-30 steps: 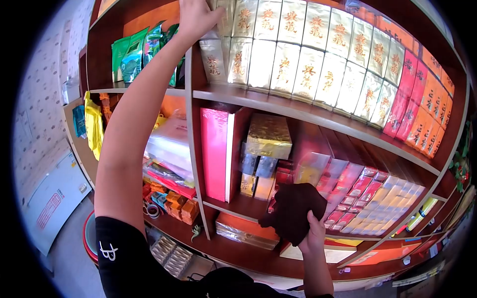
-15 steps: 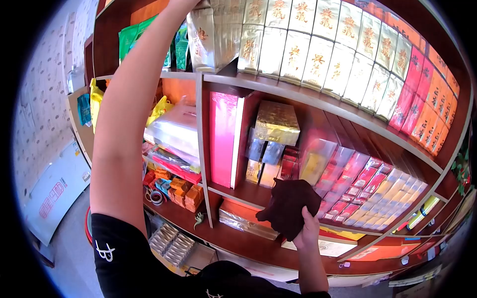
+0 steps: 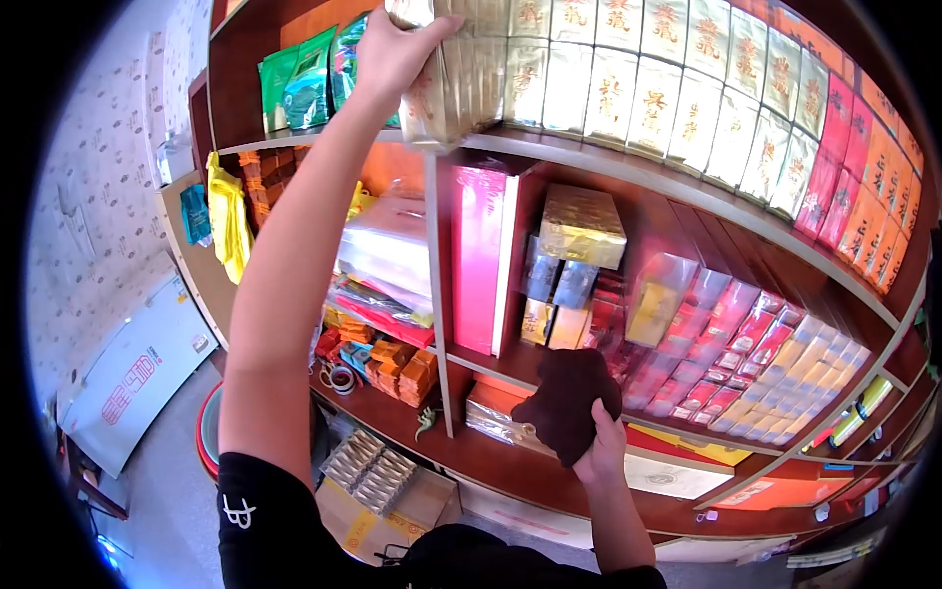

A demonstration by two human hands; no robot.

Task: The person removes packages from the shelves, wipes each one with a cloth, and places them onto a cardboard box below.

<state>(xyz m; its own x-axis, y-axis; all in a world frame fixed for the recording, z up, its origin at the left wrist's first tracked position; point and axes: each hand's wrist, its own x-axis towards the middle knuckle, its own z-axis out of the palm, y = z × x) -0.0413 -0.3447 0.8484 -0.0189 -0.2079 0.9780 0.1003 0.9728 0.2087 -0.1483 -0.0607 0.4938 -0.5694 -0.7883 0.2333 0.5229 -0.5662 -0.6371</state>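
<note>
At the top of the view my left hand (image 3: 392,54) grips a gold foil-wrapped pack (image 3: 429,103) at the left end of the upper shelf. The pack's lower edge overlaps the shelf's front edge. To its right stands a stacked row of gold packs (image 3: 613,93) with orange lettering. My right hand (image 3: 601,450), lower down, is closed around a bunched dark brown cloth (image 3: 569,407), held in front of the middle shelf. The cloth hides part of the boxes behind it.
Green pouches (image 3: 299,83) stand left on the upper shelf. Below are a pink box (image 3: 479,260), a gold box (image 3: 583,226) and clear-wrapped red packs (image 3: 702,334). Orange packets (image 3: 397,368) lie lower left. A cardboard carton (image 3: 378,520) sits on the floor beside a white board (image 3: 142,383).
The whole scene has shifted right in view. My left hand now shows on the gold pack, which sits further over the shelf edge. The brown cloth stays in my right hand.
</note>
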